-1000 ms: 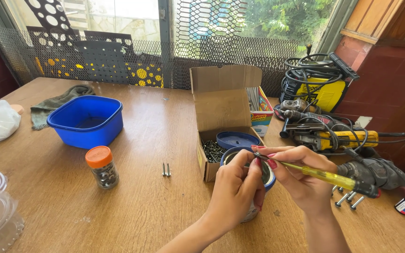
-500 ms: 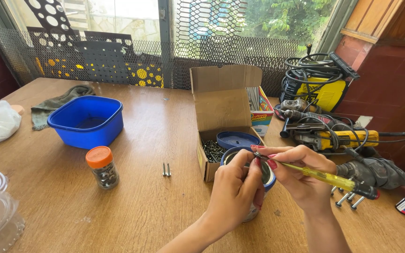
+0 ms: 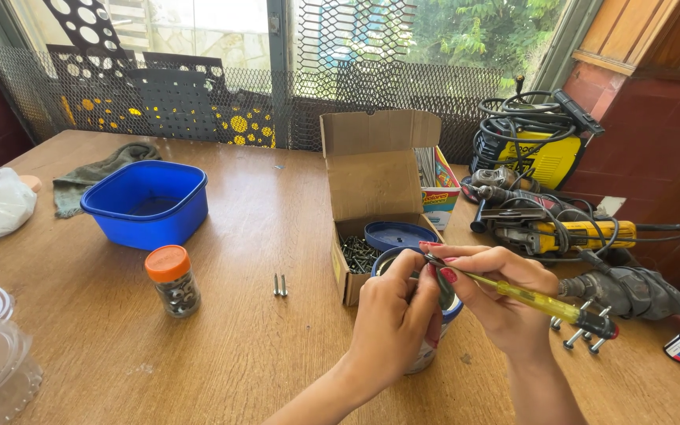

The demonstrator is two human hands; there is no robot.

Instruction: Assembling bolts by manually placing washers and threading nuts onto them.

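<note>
Head view: my right hand [image 3: 505,303] grips a yellow screwdriver [image 3: 533,297], fingers closed around its shaft; my left hand [image 3: 395,327] pinches a small dark part at the tip — over the blue-rimmed can [image 3: 426,346] on the table [image 3: 238,354]. Step: fitting part to tip; next, I judge, steady alignment.

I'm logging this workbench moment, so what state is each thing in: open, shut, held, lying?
Cardboard box: open, flap up, screws inside.
Blue tub: open, no lid.
Small jar: shut, orange cap on, upright.
Yellow screwdriver: held in the right hand, tip at the left hand's fingers.
Blue-rimmed can: upright under the hands, open.
Two screws: lying loose on the table.
</note>
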